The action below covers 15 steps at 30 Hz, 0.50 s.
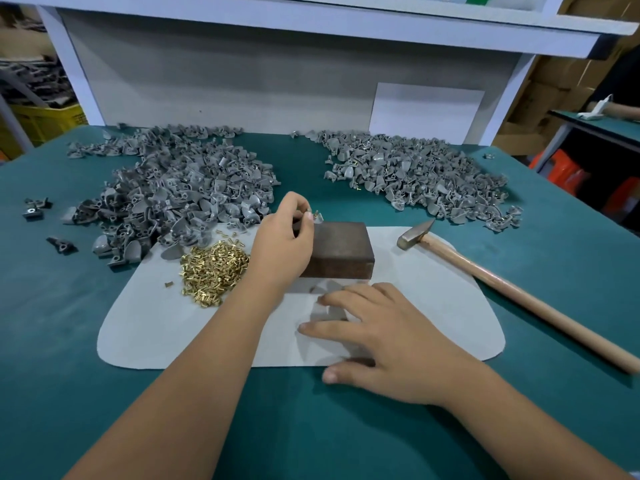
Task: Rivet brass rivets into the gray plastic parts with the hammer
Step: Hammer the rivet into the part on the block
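Observation:
My left hand (284,242) pinches a small gray plastic part (317,216) with a brass rivet in it, held at the far left corner of a dark metal block (341,251). My right hand (384,336) lies flat with straight fingers on the pale mat (166,327), resting over gray parts (325,311) in front of the block. A heap of brass rivets (213,266) sits left of the block. The hammer (415,233) lies to the right, its wooden handle running toward me.
A big pile of gray parts (173,188) covers the back left of the green table (104,410). A second pile, with rivets showing (419,174), lies at the back right. A white shelf frame (277,81) rises behind.

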Each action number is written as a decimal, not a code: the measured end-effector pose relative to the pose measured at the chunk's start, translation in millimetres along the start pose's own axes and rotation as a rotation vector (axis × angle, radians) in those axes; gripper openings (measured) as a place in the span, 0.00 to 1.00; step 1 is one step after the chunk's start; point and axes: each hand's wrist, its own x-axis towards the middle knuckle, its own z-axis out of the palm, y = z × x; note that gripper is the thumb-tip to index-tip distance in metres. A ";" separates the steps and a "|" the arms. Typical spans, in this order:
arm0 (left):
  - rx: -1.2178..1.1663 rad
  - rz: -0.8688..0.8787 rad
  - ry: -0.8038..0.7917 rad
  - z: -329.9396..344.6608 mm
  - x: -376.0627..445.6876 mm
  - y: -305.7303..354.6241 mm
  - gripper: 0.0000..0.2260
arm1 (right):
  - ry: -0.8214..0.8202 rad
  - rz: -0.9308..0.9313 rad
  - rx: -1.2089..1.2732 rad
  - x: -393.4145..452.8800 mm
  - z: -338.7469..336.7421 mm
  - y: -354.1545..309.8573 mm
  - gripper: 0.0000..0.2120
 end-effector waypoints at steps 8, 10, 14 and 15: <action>0.049 -0.020 0.056 -4.0 3.9 -0.2 0.06 | -0.018 0.046 -0.031 17.6 1.8 7.6 0.22; 0.048 -0.021 0.050 -6.0 2.7 -0.1 0.05 | 0.014 0.093 -0.048 25.8 1.1 9.0 0.22; 0.044 -0.052 0.047 -6.7 0.3 1.4 0.04 | 0.066 0.138 -0.116 36.0 2.2 10.8 0.21; 0.046 -0.061 0.044 -6.9 0.6 1.5 0.04 | 0.114 0.119 -0.094 35.3 1.9 9.7 0.20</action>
